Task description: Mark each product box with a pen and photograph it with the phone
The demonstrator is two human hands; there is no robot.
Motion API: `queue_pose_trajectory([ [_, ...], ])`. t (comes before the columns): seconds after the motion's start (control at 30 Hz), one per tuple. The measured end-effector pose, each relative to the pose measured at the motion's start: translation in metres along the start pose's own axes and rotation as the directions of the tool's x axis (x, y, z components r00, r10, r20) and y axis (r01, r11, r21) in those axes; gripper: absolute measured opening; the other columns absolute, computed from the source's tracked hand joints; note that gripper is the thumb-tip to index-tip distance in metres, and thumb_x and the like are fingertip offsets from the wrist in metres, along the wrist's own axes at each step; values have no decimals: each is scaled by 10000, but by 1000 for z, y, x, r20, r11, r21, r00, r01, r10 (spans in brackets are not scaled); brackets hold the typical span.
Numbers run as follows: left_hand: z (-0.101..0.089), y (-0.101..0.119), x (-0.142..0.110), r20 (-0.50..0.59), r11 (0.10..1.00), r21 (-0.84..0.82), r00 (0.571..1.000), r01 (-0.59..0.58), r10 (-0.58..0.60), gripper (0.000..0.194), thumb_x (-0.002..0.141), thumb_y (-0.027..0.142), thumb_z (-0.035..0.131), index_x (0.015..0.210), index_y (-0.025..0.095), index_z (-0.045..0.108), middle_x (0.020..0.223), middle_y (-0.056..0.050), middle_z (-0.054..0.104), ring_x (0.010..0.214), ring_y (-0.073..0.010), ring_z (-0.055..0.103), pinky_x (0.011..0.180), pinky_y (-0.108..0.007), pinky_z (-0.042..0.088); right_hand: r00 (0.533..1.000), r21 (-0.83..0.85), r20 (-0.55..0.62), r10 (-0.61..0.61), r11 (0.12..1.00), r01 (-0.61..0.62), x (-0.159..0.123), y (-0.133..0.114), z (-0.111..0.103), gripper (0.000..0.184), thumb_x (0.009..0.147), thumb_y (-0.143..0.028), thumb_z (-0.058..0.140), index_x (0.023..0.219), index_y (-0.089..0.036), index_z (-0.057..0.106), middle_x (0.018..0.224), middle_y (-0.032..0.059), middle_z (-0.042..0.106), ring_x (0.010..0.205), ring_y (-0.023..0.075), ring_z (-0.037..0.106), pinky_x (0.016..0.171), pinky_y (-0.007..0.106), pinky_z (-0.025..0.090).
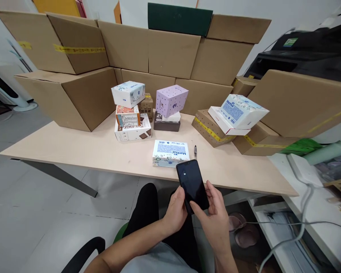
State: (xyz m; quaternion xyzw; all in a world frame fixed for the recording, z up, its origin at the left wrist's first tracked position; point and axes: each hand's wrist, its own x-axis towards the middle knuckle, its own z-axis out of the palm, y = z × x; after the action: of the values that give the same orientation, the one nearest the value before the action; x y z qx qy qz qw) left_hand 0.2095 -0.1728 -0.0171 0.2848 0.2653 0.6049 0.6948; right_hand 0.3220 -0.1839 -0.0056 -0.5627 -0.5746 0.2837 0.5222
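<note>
A black smartphone [192,184] with a dark screen is held in front of the table's near edge, above my lap. My left hand [176,210] grips its lower left side. Around its right side and lower edge wraps my right hand [214,214], with the thumb across the bottom of the screen. Just beyond the phone, a white tissue pack [170,153] with blue lettering and a floral pattern lies near the table edge. A pen [195,151] rests beside that pack, on its right.
Stacked small boxes, including a purple box [172,99] and a blue-white tissue pack [128,93], stand at the table's back. Another pack [241,112] tops cartons at right. Large cardboard boxes [170,53] wall the rear. A cable [305,216] hangs at far right.
</note>
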Motion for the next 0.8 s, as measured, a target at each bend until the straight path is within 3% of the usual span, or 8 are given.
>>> queue_pose_trajectory([
  [0.13, -1, 7, 1, -119, 990, 95, 986, -109, 120, 556, 946, 671, 458, 1203, 227, 673, 1175, -112, 719, 1151, -277, 654, 1047, -444, 497, 993, 265, -39, 108, 960, -94, 3, -6, 18, 541, 842, -375, 730, 1347, -226, 607, 1405, 115, 573, 1312, 264, 565, 1134, 465, 461],
  [0.23, -5, 7, 2, -208, 953, 249, 951, -176, 230, 530, 968, 646, 412, 1206, 249, 669, 1192, -94, 719, 1182, -277, 644, 1042, -434, 509, 989, 345, -12, 149, 929, -136, 3, -15, 27, 503, 859, -383, 710, 1321, -204, 623, 1415, 128, 591, 1311, 267, 575, 1148, 485, 442],
  [0.3, -6, 7, 3, -240, 944, 258, 933, -203, 267, 480, 957, 593, 479, 1236, 240, 649, 1217, -88, 710, 1177, -272, 647, 1033, -428, 515, 989, 362, 6, 145, 922, -137, 4, -21, 30, 502, 864, -383, 706, 1324, -201, 624, 1430, 132, 588, 1321, 268, 570, 1150, 483, 439],
  [0.47, 4, 16, 5, -243, 974, 137, 947, -179, 208, 521, 791, 314, 749, 1280, 231, 591, 1116, -46, 729, 1003, -215, 692, 953, -367, 542, 990, 374, 40, 137, 916, -142, 6, -32, 29, 525, 876, -387, 693, 1363, -212, 600, 1472, 132, 567, 1346, 272, 556, 1132, 462, 459],
  [0.57, 8, 23, 5, -245, 980, 116, 951, -163, 187, 468, 781, 244, 737, 1231, 226, 606, 1032, -25, 734, 915, -184, 688, 903, -345, 551, 990, 379, 56, 133, 914, -145, 7, -35, 29, 547, 892, -386, 674, 1403, -219, 573, 1476, 134, 568, 1336, 274, 568, 1110, 454, 480],
  [0.8, 8, 28, 6, -213, 986, 84, 964, -143, 158, 507, 797, 231, 719, 1286, 240, 589, 1115, -40, 737, 1015, -208, 696, 985, -376, 528, 991, 381, 52, 127, 914, -137, 4, -33, 30, 571, 899, -380, 668, 1440, -244, 541, 1527, 112, 519, 1385, 278, 523, 1121, 449, 469],
])
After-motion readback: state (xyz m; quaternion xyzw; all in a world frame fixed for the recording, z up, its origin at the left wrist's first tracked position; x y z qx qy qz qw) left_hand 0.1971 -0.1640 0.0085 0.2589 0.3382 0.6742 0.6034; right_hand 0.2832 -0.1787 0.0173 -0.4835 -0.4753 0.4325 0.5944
